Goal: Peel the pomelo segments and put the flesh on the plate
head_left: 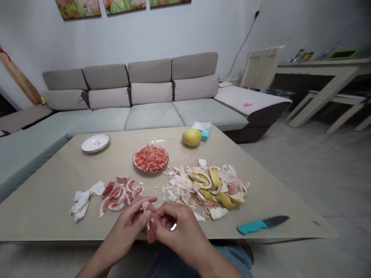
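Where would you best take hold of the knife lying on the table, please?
By its teal handle, from above. The knife lies flat near the table's front right edge, handle nearer the person, dark blade pointing away to the right, so the right hand could close its fingers across the handle.

Pink fruit segment [151, 231] — largely covered by fingers of left hand [130, 224] and right hand [181, 227]. Both forearms cut off at 6 o'clock. Wall pictures [78, 7] cropped at 12 o'clock. Tissue box [204, 132] — partly hidden behind yellow fruit [191, 137].
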Tool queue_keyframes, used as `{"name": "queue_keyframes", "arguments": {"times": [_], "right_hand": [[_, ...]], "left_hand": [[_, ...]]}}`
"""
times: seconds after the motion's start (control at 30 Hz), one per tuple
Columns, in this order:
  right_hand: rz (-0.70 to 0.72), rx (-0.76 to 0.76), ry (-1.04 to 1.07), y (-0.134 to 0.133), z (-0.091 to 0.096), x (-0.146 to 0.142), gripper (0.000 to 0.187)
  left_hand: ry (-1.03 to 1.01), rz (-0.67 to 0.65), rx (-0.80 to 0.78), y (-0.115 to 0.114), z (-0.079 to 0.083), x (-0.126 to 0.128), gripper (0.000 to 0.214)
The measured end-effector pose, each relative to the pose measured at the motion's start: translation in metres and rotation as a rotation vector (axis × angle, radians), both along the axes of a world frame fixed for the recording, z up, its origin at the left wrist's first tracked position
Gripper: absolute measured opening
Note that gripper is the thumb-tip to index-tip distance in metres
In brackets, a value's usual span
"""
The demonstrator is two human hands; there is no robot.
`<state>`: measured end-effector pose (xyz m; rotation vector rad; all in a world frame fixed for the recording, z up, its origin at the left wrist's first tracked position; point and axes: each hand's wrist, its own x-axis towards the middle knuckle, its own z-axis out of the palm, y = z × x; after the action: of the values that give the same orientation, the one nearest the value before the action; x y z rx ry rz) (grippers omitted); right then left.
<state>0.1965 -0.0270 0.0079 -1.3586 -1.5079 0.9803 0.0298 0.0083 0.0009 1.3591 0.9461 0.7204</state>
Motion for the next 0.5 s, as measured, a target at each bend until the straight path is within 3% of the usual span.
{"name": "queue_keyframes", "arguments": {"times": [0.2, 0.37, 0.5], "right_hand": [[0.011, -0.227, 0.229, 0.006, -0.008, 0.013, 0.007], [0.049, -0.267, 0.403, 0.006, -0.011, 0.014, 0.012], [0.052, -0.295, 0.489, 0.006, -0.008, 0.013, 0.021]], "left_hand": [[-0.054, 0.08, -0.14, -0.001, 0.002, -0.004, 0.045], [-0.122, 0.171, -0.183, -0.004, 0.001, 0.0, 0.046], [-0.185, 0.125, -0.254, -0.007, 0.002, 0.002, 0.044]]}}
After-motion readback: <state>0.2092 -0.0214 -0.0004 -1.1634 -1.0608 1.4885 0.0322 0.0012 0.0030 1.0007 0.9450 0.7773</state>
